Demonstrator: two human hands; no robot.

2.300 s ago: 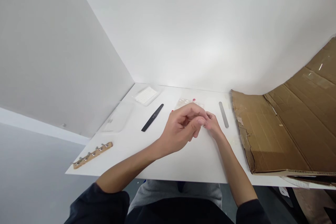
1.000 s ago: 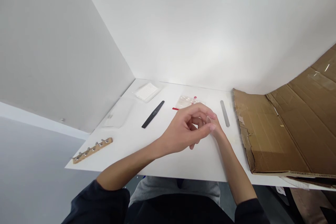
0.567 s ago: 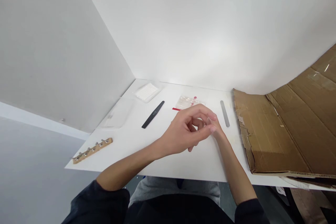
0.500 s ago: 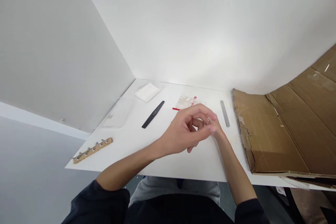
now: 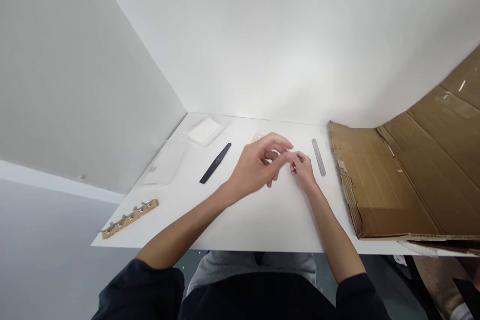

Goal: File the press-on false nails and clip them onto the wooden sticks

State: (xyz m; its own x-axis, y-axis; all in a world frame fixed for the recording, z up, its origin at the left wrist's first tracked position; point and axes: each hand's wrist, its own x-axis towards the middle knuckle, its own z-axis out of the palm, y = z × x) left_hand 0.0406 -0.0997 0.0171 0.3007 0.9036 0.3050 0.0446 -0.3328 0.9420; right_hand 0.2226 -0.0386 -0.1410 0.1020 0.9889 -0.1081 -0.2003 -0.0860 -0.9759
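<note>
My left hand (image 5: pixel 258 162) is raised over the middle of the white table, thumb and index finger pinched together. Between their tips is a small clear piece, probably a false nail tip, barely visible now. My right hand (image 5: pixel 303 169) meets those fingertips from the right with its own fingers curled in. What it holds, if anything, is hidden. Behind my left hand, a clear packet (image 5: pixel 257 137) is mostly covered. A black nail file (image 5: pixel 215 163) lies to the left of my hands, and a grey nail file (image 5: pixel 319 158) lies to the right.
A wooden strip (image 5: pixel 129 219) with several metal stands lies at the table's left front. Behind it are a clear plastic case (image 5: pixel 161 172) and a packet with a white sheet (image 5: pixel 204 131). An opened cardboard box (image 5: pixel 390 185) takes up the right side. White walls enclose the back and left.
My right hand has come out from behind the left and now meets its fingertips. The left hand has risen slightly, covering most of the clear packet and its red parts. The view has shifted slightly.
</note>
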